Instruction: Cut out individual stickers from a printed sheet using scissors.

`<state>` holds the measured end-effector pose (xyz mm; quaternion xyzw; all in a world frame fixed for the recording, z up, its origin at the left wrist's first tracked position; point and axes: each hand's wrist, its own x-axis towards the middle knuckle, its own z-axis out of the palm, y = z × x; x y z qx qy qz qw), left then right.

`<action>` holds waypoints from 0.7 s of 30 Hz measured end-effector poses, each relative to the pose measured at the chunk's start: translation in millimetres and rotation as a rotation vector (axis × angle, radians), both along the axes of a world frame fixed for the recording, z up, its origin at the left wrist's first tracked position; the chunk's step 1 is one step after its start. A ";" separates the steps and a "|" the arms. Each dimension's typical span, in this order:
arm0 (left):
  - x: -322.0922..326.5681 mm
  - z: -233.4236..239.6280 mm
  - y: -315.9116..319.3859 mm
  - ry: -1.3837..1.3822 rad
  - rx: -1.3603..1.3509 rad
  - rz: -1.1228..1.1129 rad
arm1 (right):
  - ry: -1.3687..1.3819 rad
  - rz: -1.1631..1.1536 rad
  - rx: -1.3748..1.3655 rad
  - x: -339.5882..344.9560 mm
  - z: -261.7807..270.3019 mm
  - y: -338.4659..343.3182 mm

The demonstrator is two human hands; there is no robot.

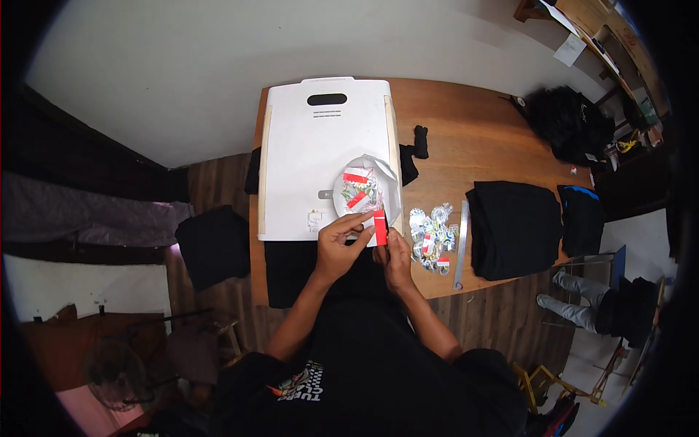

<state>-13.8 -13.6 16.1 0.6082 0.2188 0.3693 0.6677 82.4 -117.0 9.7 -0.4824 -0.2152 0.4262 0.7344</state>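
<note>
My left hand [341,246] pinches a small red-and-white printed piece [380,226] by its left side, above the front edge of a large white machine cover [295,164]. From the right, my right hand [397,262] grips a dark-bladed cutting tool [386,218], seemingly scissors, upright against the piece; its handles are mostly hidden by the fingers. Just beyond both hands, a white plastic bag [389,170] lies open like a bowl on the machine, with clear offcuts and red-and-white scraps inside. Right of my hands, a pile of cut-out printed stickers or transfers [431,237] lies on the wooden table [464,131].
A steel ruler [461,240] lies beside folded black cloth [516,229] and another black bundle with blue trim [581,218]. Black fabric [292,273] hangs over the table's front. A black backpack [570,123] is at the back right. A person's grey-trousered legs [579,295] show at right.
</note>
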 end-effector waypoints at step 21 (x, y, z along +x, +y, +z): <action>0.6 -6.8 4.2 -0.008 -0.010 0.005 | -0.011 0.001 0.020 2.1 -16.8 1.4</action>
